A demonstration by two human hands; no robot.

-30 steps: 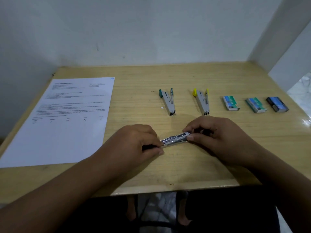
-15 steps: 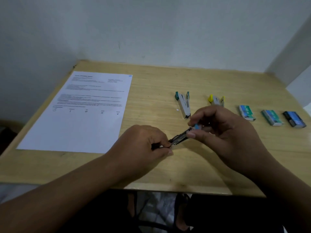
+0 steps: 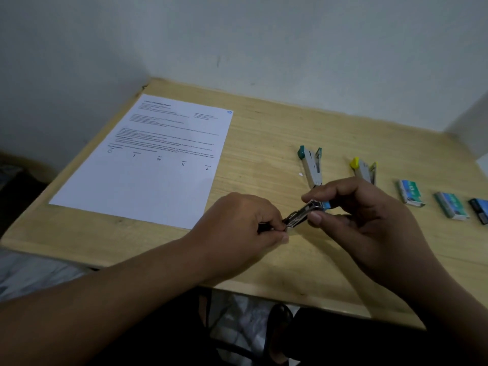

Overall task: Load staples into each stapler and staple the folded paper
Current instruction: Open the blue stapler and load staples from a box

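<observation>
A small blue-tipped metal stapler (image 3: 303, 213) is held between both hands just above the wooden table (image 3: 264, 143). My left hand (image 3: 245, 223) pinches its lower front end. My right hand (image 3: 361, 210) grips its raised blue rear end between thumb and fingers. A teal stapler (image 3: 311, 165) and a yellow stapler (image 3: 364, 170) lie open behind the hands. Three staple boxes lie at the right: a green one (image 3: 410, 192), a second green one (image 3: 451, 206) and a dark blue one (image 3: 479, 211). A printed white sheet of paper (image 3: 148, 165) lies flat at the left.
White walls close the table in at the back and left, and a wall corner stands at the far right. The table's front edge runs below my forearms, with the floor and my feet visible beneath it.
My right hand has lifted the blue end of the stapler, tilting it up off the table. The camera view has swung left, so the objects appear shifted right.
</observation>
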